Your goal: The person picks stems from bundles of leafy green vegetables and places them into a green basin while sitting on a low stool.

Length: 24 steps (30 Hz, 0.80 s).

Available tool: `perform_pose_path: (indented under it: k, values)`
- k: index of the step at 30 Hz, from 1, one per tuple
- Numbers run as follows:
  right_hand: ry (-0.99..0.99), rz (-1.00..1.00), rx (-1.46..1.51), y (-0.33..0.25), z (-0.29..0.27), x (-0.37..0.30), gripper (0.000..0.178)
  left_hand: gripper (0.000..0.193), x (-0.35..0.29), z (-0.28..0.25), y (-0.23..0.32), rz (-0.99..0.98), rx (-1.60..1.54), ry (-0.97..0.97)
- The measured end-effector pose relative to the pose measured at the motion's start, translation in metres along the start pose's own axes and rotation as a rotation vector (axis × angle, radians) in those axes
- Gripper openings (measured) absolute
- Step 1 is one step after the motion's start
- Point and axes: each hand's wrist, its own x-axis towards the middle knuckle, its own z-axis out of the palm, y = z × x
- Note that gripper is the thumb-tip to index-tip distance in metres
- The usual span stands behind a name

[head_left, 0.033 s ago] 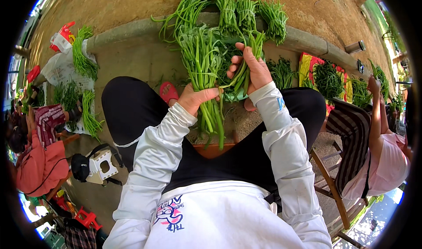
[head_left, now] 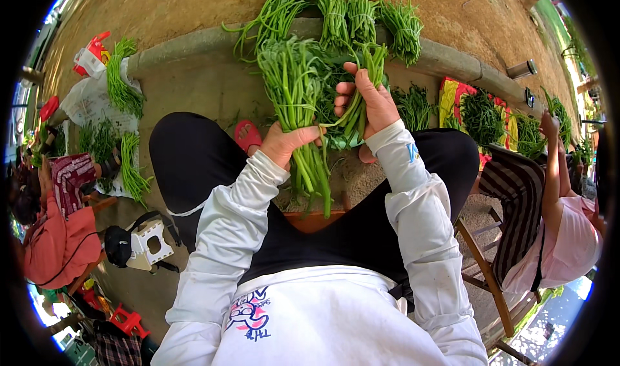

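My left hand (head_left: 283,145) is closed round the lower stems of a thick bunch of water spinach (head_left: 292,91). The leafy end points away from me and the stem ends hang over my lap. To its right, my right hand (head_left: 378,108) grips a smaller bunch of water spinach (head_left: 354,115), with the thumb stretched along it and the fingers curled. Its leaves (head_left: 371,57) stick out past the thumb. Both bunches are close together above the gap between my knees. More loose greens lie behind them on the ground, partly hidden.
Several tied bundles (head_left: 402,30) and a loose heap of greens (head_left: 281,11) rest along the concrete kerb (head_left: 187,46). At the right, dark greens (head_left: 482,117) lie on a red-yellow sack. One person (head_left: 554,237) sits right, another (head_left: 55,243) left, near a white stool (head_left: 152,244).
The bunch in my left hand has tilted very slightly to the left at its leafy end. Both hands stay in nearly the same place, still gripping.
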Motion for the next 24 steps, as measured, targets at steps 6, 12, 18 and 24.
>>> perform_pose_path:
  k: [6, 12, 18, 24]
  values:
    - [-0.107, 0.063, -0.223, 0.004, 0.004, -0.004, 0.045, 0.022, 0.007, -0.012, -0.007, -0.028, -0.241, 0.133]
    - [-0.026, 0.111, -0.22, 0.008, 0.003, -0.003, 0.044, 0.02, 0.007, -0.01, -0.007, -0.051, -0.329, 0.212]
    - [0.025, 0.116, -0.418, 0.009, -0.003, -0.002, 0.032, 0.017, 0.009, -0.013, -0.006, -0.1, -0.336, 0.281]
    - [-0.147, 0.13, -0.403, 0.034, -0.006, -0.001, 0.023, 0.022, 0.01, -0.008, -0.015, 0.033, -0.218, 0.199]
